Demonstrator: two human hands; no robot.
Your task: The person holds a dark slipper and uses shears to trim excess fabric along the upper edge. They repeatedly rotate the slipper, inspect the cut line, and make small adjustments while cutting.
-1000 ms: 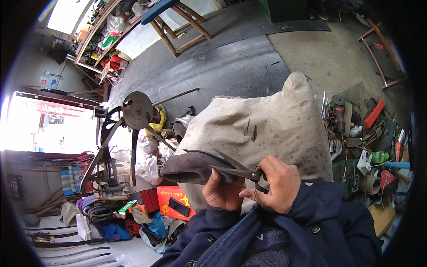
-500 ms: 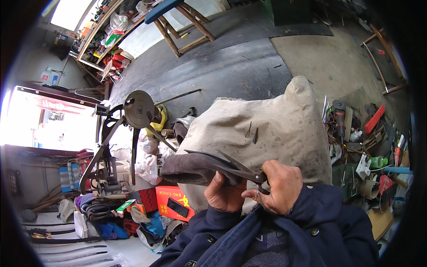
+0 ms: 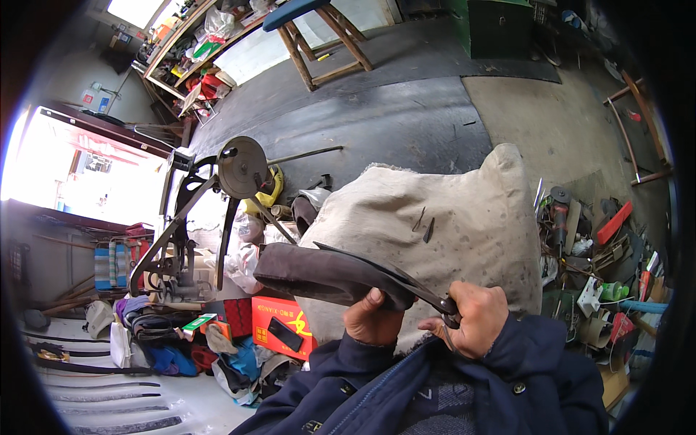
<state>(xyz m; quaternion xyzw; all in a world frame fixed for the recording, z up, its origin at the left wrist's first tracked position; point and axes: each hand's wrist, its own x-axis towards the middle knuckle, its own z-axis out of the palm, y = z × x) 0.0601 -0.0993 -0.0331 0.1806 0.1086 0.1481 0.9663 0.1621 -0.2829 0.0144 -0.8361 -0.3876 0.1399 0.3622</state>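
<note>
Left hand [image 3: 373, 319] closed from below around dark strip of thick material [image 3: 326, 274], thumb on top; strip runs from grip toward 9 o'clock, free end overhanging clutter below. Right hand [image 3: 475, 319] closed on handles of large shears [image 3: 406, 279]; blades partly open, pointing toward 10 o'clock, lying along upper edge of strip. Whether blades bite into strip: cannot tell. Both hands low centre, over near edge of stained cloth sack [image 3: 435, 232], which fills centre. Two small dark nails [image 3: 424, 221] on sack at 12 o'clock from hands, well apart. Open floor beyond sack's far edge. Machine with round wheel [image 3: 243, 167] at 10 o'clock; tool pile [image 3: 594, 246] crowds 3 o'clock side.
</note>
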